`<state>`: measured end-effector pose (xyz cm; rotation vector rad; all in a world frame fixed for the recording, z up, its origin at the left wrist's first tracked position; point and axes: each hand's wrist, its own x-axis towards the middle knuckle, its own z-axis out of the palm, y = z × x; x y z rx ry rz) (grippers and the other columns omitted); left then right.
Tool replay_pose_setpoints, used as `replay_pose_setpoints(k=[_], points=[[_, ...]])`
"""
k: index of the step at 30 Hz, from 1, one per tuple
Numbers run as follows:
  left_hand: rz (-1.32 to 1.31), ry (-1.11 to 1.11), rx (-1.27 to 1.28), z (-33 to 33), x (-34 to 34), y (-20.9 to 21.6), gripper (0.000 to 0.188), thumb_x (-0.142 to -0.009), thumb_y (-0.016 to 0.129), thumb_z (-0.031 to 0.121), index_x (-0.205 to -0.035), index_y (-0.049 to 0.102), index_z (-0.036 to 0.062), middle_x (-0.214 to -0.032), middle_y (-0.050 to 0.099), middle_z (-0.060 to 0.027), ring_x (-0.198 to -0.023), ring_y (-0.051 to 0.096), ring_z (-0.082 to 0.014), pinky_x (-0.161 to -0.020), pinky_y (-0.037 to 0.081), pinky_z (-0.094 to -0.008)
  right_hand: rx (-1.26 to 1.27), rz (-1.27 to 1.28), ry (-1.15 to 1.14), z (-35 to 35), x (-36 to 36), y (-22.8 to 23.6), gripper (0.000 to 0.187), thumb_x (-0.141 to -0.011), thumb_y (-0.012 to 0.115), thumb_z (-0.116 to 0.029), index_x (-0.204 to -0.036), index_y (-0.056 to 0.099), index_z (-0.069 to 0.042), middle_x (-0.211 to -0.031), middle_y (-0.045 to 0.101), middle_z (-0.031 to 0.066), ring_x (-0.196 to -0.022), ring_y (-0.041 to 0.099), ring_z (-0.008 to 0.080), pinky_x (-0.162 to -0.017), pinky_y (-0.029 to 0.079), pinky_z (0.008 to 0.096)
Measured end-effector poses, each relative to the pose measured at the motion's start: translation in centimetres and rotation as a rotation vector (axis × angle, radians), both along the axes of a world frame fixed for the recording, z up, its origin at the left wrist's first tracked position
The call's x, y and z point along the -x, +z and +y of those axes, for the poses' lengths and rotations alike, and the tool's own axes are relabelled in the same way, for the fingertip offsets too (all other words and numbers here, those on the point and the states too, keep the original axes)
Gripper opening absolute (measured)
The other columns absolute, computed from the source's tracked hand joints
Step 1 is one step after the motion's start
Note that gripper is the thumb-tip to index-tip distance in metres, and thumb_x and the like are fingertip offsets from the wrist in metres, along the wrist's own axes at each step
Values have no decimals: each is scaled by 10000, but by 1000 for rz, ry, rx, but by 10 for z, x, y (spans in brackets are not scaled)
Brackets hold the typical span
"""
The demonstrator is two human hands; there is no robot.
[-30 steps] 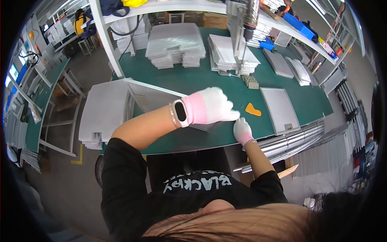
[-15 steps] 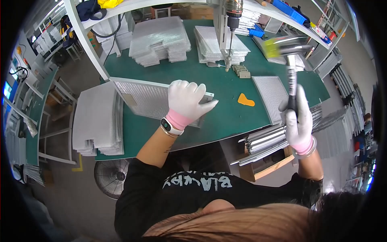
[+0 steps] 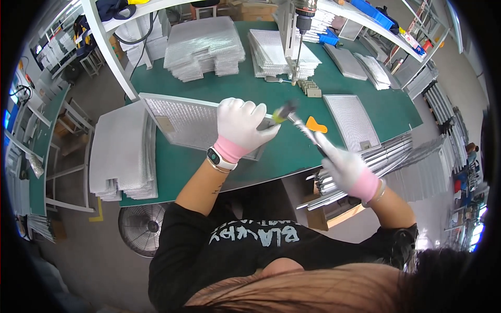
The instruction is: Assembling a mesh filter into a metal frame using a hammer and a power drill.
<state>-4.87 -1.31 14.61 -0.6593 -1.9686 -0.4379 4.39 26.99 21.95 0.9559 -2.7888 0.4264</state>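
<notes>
My left hand (image 3: pixel 240 124), in a white glove with a pink cuff, is closed over the upper edge of a silver metal-framed mesh panel (image 3: pixel 190 125), near its right corner. The panel stands tilted on the green bench. My right hand (image 3: pixel 344 166), gloved the same way, grips a hammer (image 3: pixel 305 129) by its handle. The hammer's head has a yellow-green face, which is at the panel's right corner, just beside my left hand; motion blurs it, so contact cannot be told. An orange scraper-like piece (image 3: pixel 315 125) lies just beyond the hammer handle.
Another framed mesh panel (image 3: pixel 352 122) lies at the right. Stacks of mesh sheets (image 3: pixel 122 151) stand at left and at the back (image 3: pixel 203 47). A drill (image 3: pixel 304 21) hangs over small metal blocks (image 3: pixel 311 89). Metal strips (image 3: pixel 365 161) jut out by the bench's front edge.
My right hand has swung the hammer down and left, from raised at the right to the panel's right corner. My left hand keeps its hold on the panel.
</notes>
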Motion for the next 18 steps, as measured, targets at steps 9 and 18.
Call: replay_pose_setpoints(k=[9,18], points=[[20,33,-8,-3,-1,-1,413,-538,814,386,-773,623,104,-617,466,-29,-581,484,-246,-582,382,-398,264,444,86,2,4,3,632,-959,495,-116,-1500,206,39,-759,599,146,-618,608,283,-588,492,389],[117,-70,-40,-12,-22,-7,338,-545,799,366,-685,570,160,-602,433,-1,-552,452,-224,-582,369,-391,-129,-309,-302,14,68,-147,529,-896,553,-124,-1413,455,-178,-955,636,213,-851,628,385,-753,512,468]])
